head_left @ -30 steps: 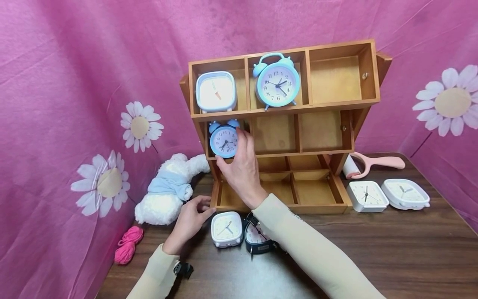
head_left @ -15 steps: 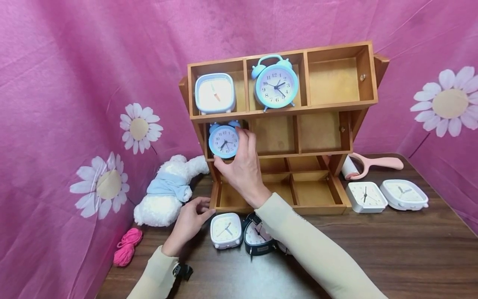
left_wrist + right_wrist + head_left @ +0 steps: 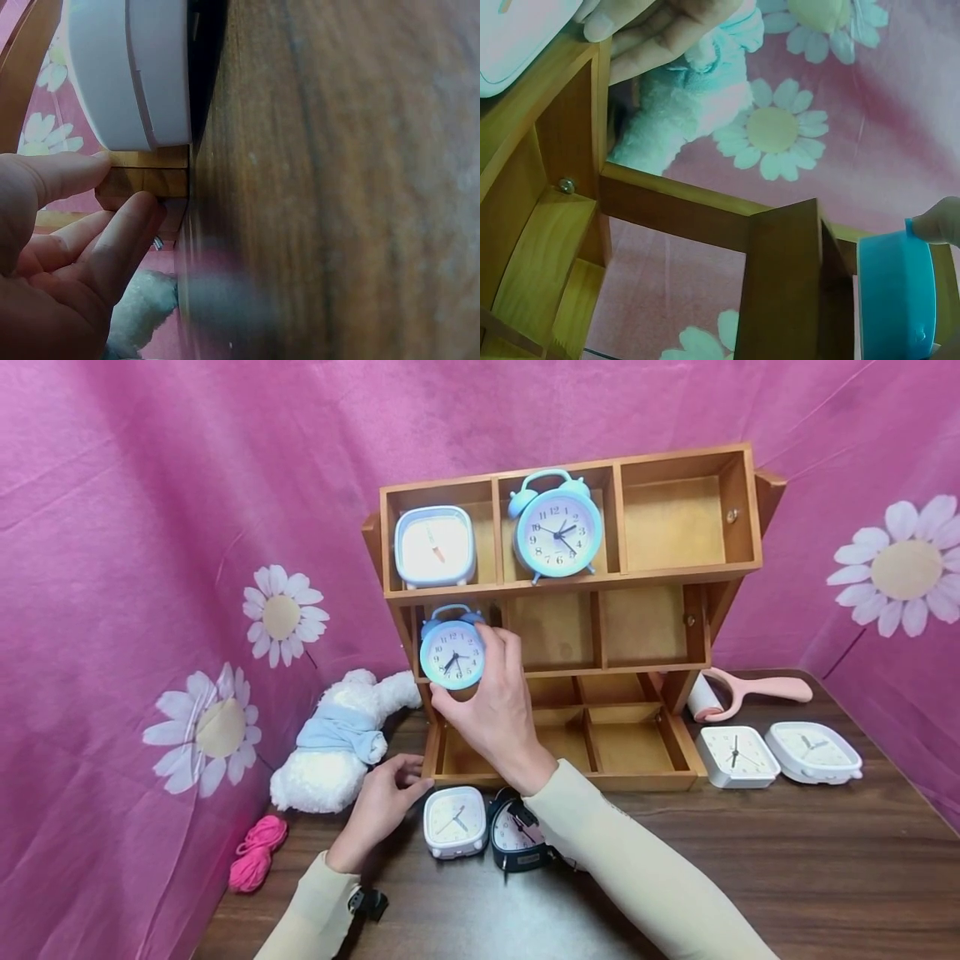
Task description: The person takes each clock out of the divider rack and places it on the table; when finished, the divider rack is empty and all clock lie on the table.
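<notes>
My right hand (image 3: 495,703) pinches a small blue twin-bell alarm clock (image 3: 453,654) between thumb and fingers. That clock is upright at the front of the middle tier's left compartment, its handle showing below the top tier. In the right wrist view its blue side (image 3: 897,296) appears, with the thumb at its edge. My left hand (image 3: 384,800) grips the lower left front corner of the wooden shelf (image 3: 570,779); the left wrist view has thumb and fingers on either side of that wooden corner (image 3: 142,181). Beside it on the table stands a white square clock (image 3: 455,822).
The top tier bears a white-faced square clock (image 3: 434,546) and a larger blue alarm clock (image 3: 558,532). A black clock (image 3: 517,837) sits partly under my right sleeve. Right: two white clocks (image 3: 738,757) and a pink lint roller (image 3: 772,687). Left: a plush toy (image 3: 330,743) and pink yarn (image 3: 258,853).
The small blue clock has come forward and slightly down with my right hand, so its handle and bells now show. My left hand stays at the shelf corner.
</notes>
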### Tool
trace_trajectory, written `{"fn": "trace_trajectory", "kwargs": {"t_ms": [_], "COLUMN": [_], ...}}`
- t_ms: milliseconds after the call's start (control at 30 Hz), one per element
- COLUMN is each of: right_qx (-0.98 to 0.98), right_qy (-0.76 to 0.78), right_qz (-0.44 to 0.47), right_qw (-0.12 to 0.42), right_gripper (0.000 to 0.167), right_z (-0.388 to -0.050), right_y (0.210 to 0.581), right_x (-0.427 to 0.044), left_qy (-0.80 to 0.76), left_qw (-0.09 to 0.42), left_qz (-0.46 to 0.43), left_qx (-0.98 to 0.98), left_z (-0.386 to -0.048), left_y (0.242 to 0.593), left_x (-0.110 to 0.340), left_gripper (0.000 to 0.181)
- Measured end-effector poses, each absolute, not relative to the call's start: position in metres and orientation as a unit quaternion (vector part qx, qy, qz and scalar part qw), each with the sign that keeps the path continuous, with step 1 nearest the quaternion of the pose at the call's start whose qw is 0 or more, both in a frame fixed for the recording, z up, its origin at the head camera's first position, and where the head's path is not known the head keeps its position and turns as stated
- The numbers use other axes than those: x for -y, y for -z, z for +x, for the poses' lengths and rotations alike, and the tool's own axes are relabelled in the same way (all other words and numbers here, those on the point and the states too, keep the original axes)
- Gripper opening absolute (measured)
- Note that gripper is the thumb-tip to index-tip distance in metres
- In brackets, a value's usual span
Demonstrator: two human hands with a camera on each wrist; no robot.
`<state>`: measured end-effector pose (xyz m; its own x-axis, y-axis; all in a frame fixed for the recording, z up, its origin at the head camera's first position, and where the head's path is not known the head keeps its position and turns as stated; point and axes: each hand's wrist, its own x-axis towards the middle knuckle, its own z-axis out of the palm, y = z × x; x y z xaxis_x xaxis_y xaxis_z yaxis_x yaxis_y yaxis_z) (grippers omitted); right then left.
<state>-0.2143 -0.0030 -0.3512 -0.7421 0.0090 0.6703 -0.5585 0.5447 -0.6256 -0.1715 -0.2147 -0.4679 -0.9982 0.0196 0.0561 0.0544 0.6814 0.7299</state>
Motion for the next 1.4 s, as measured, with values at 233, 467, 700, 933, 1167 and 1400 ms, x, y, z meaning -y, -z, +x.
{"fn": "trace_trajectory", "kwargs": {"t_ms": [233, 467, 700, 933, 1167, 1400], "right_qx": [0.821, 0.827, 0.831, 0.833, 0.849, 0.856], "right_qy": [-0.465, -0.479, -0.486, -0.485, -0.467, -0.462], "right_qz": [0.151, 0.139, 0.133, 0.128, 0.115, 0.102], "right_qw": [0.296, 0.259, 0.237, 0.232, 0.219, 0.209], "right_gripper": [0.096, 0.098, 0.098, 0.099, 0.100, 0.097], "right_z": [-0.205, -0.192, -0.179, -0.168, -0.160, -0.153], "right_y": [0.347, 0.344, 0.341, 0.341, 0.347, 0.359], "right_x": [-0.004, -0.014, -0.026, -0.041, -0.059, -0.080], "left_qy": [0.398, 0.395, 0.391, 0.391, 0.395, 0.391], "left_qw": [0.029, 0.028, 0.034, 0.037, 0.039, 0.043], "left_qz": [-0.024, -0.030, -0.031, -0.029, -0.035, -0.030], "left_qx": [0.916, 0.918, 0.919, 0.919, 0.917, 0.919], "left_z": [-0.172, -0.174, -0.175, -0.175, -0.174, -0.171], "left_y": [0.469, 0.470, 0.469, 0.468, 0.468, 0.469], "left_x": [0.214, 0.213, 0.212, 0.212, 0.211, 0.212], "left_gripper": [0.030, 0.030, 0.029, 0.029, 0.029, 0.029]}}
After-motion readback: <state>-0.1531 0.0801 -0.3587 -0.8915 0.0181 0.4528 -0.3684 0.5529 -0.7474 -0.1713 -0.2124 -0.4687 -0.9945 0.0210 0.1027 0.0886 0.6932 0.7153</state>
